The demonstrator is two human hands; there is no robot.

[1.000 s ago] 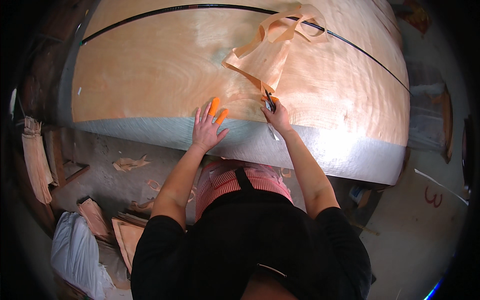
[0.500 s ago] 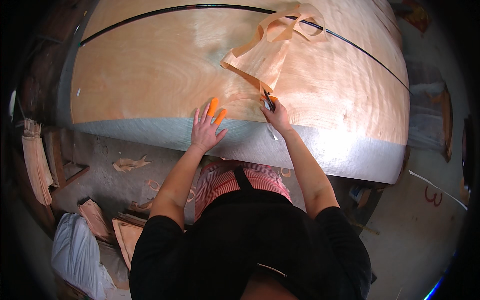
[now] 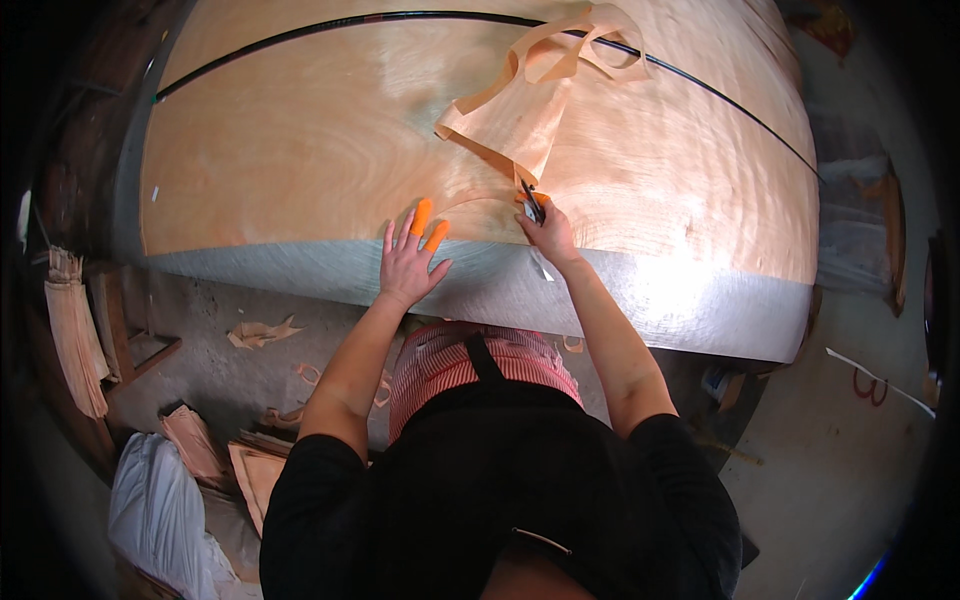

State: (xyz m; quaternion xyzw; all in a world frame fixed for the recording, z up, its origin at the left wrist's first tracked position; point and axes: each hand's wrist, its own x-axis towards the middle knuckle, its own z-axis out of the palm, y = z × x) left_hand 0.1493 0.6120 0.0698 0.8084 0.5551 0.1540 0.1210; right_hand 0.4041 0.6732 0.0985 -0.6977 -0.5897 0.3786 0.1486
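A broad sheet of pale wood veneer (image 3: pixel 300 150) covers the worktop in front of me, stopping short of the grey metal near edge (image 3: pixel 590 290). My left hand (image 3: pixel 405 268) rests palm down at this border with fingers spread, orange covers on two of them. To its right, my right hand (image 3: pixel 553 235) is closed round a small black knife-like tool (image 3: pixel 532 203); its exact kind is hard to make out. Its tip meets the narrow lower end of a loose, curled veneer offcut (image 3: pixel 515 125) with holes in it. The fingers partly hide the tool.
A thin black strip (image 3: pixel 440 14) spans the far side of the sheet. Veneer scraps (image 3: pixel 262 332) lie on the floor at left, near a veneer bundle (image 3: pixel 75 335), a wooden frame (image 3: pixel 130 330) and a white plastic bag (image 3: pixel 155 510). A plastic-wrapped stack (image 3: pixel 855 235) stands at right.
The veneer offcut and my right hand with the tool appear slightly further left; the whole view has shifted a little too. My left hand stays flat in place.
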